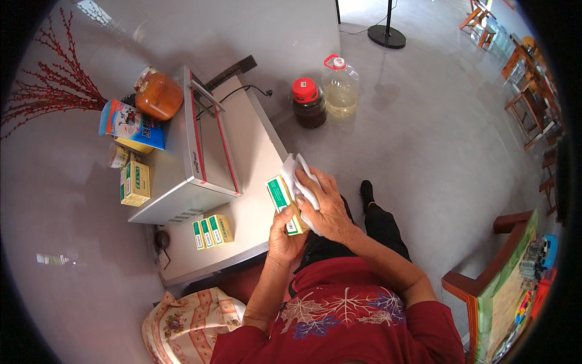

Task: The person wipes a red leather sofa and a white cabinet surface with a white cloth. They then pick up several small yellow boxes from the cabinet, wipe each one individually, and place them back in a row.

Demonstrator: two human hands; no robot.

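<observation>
My left hand [284, 238] grips a small yellow-and-green carton [279, 195] by its lower end, thumb across the printed face. Pressed against the carton's right side is a white cloth [292, 173], bunched in my right hand [327, 208] with the fingers closed over it. Both hands are in front of my body, at the counter's [251, 221] right edge. On the counter to the left stand several similar small cartons [211, 232] in a row. One more yellow-and-green pack [135, 183] sits on top of the silver cabinet.
The silver cabinet [193, 151] carries an orange-filled jar [159, 94] and a blue bag [134, 124]. On the floor beyond are a red-lidded dark jar [309, 103] and a clear jug [341, 91]. A floral cloth [193, 324] lies lower left; a wooden-framed table [485, 285] stands right.
</observation>
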